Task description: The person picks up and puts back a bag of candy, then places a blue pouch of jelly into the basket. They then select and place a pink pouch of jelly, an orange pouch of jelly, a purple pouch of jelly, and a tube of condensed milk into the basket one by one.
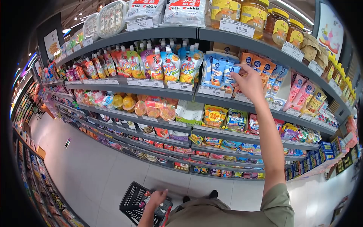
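Note:
My right hand (247, 80) reaches up to the shelf, its thumb and fingers closed at the top edge of a light blue tube-shaped packet (230, 74). More blue packets (216, 72) stand beside it to the left in the same display box. Orange packets (259, 63) are just behind and right of the hand. Low in the view, my left hand (158, 197) is over a black shopping basket (130, 196) with curled fingers; what they hold, if anything, I cannot make out. A few items with red and white wrapping lie in the basket, partly hidden by the hand.
Spouted jelly pouches (153, 66) line the shelf to the left. Above are honey jars (254, 15) and White Rabbit candy bags (185, 11). Lower shelves carry snack bags (214, 116). Another shelf unit (38, 181) borders the tiled floor (90, 170) on the left.

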Action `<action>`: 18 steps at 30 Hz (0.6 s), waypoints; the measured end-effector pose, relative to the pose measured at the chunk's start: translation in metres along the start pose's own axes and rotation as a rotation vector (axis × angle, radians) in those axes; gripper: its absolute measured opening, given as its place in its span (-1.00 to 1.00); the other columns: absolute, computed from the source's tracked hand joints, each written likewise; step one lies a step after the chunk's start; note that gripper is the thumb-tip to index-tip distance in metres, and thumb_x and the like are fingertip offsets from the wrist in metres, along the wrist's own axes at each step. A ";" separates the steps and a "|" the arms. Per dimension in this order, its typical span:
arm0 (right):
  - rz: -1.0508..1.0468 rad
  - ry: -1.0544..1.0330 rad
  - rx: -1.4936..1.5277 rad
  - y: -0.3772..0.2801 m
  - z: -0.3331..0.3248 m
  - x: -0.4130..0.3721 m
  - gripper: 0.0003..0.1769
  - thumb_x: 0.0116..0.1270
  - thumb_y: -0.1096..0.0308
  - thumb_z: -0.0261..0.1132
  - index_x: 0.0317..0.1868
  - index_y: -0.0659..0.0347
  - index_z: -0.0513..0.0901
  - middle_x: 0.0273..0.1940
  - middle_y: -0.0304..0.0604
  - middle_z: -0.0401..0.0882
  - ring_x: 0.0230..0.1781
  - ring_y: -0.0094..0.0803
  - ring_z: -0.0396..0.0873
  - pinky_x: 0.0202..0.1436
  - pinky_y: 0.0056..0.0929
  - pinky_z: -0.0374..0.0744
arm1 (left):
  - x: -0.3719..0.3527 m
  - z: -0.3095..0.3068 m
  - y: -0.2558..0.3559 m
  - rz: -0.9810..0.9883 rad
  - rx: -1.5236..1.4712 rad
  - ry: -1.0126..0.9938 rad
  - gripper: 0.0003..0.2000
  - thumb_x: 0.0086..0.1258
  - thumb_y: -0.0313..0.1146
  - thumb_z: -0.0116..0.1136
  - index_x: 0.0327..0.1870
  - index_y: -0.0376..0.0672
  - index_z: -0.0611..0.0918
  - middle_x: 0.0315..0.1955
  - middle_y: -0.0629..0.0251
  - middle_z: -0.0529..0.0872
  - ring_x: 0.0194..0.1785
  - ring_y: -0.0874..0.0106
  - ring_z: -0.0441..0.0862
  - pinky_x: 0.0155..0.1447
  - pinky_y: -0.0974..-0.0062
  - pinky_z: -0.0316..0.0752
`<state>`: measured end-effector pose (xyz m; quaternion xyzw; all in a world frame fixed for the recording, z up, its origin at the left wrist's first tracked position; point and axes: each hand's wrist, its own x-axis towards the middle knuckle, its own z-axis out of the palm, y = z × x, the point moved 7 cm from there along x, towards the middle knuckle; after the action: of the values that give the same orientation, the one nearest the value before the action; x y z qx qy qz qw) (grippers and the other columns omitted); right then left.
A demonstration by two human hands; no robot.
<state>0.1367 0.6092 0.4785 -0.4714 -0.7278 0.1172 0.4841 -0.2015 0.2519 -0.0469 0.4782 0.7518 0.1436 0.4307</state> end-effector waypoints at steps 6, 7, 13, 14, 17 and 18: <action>0.044 0.003 0.260 0.002 -0.010 -0.001 -0.72 0.37 0.35 0.41 -0.01 0.38 0.72 -0.27 -0.21 0.74 -0.36 -0.53 0.74 -0.26 -0.61 0.66 | 0.016 -0.008 0.082 0.209 -0.034 0.083 -0.52 0.53 0.06 0.01 -0.19 -0.28 0.66 -0.34 -0.09 0.73 -0.16 -0.12 0.67 -0.06 0.09 0.54; -0.006 0.024 0.269 -0.003 -0.014 -0.005 -0.73 0.39 0.36 0.40 -0.01 0.38 0.72 -0.23 -0.20 0.73 -0.33 -0.53 0.74 -0.24 -0.60 0.66 | 0.015 -0.008 0.103 0.270 -0.075 0.048 -0.56 0.54 0.02 0.02 -0.21 -0.27 0.64 -0.38 -0.05 0.72 -0.20 -0.08 0.67 -0.09 0.12 0.53; -0.188 0.191 0.379 -0.023 -0.040 -0.026 -0.78 0.42 0.41 0.36 -0.01 0.37 0.72 -0.13 -0.20 0.68 -0.26 -0.58 0.71 -0.19 -0.61 0.66 | 0.006 -0.008 0.199 0.510 -0.048 -0.062 -0.66 0.55 -0.07 0.06 -0.14 -0.21 0.65 -0.41 0.07 0.70 -0.30 0.11 0.66 -0.16 0.24 0.53; -0.207 0.254 0.427 -0.028 -0.049 -0.030 -0.79 0.43 0.43 0.36 -0.02 0.37 0.72 -0.13 -0.22 0.68 -0.26 -0.59 0.70 -0.17 -0.61 0.66 | 0.005 -0.007 0.210 0.567 -0.021 -0.080 -0.66 0.57 -0.07 0.05 -0.13 -0.21 0.65 -0.41 0.13 0.71 -0.30 0.20 0.68 -0.15 0.28 0.53; -0.233 0.231 0.542 -0.040 -0.077 -0.049 -0.78 0.44 0.46 0.34 0.03 0.38 0.69 -0.16 -0.21 0.67 -0.28 -0.61 0.64 -0.17 -0.62 0.60 | 0.000 -0.001 0.234 0.567 -0.334 -0.240 -0.61 0.63 -0.05 -0.03 -0.12 -0.24 0.66 -0.39 0.28 0.73 -0.25 0.35 0.70 -0.09 0.39 0.55; -0.261 0.202 0.525 -0.048 -0.088 -0.062 -0.78 0.46 0.49 0.30 0.05 0.38 0.68 -0.18 -0.18 0.67 -0.30 -0.60 0.59 -0.21 -0.61 0.55 | 0.001 -0.002 0.240 0.562 -0.336 -0.233 -0.61 0.63 -0.05 -0.03 -0.12 -0.24 0.66 -0.39 0.28 0.73 -0.25 0.35 0.70 -0.09 0.39 0.55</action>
<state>0.1859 0.5090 0.5159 -0.2422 -0.6751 0.1908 0.6702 -0.0601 0.3733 0.1049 0.6020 0.5024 0.3228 0.5301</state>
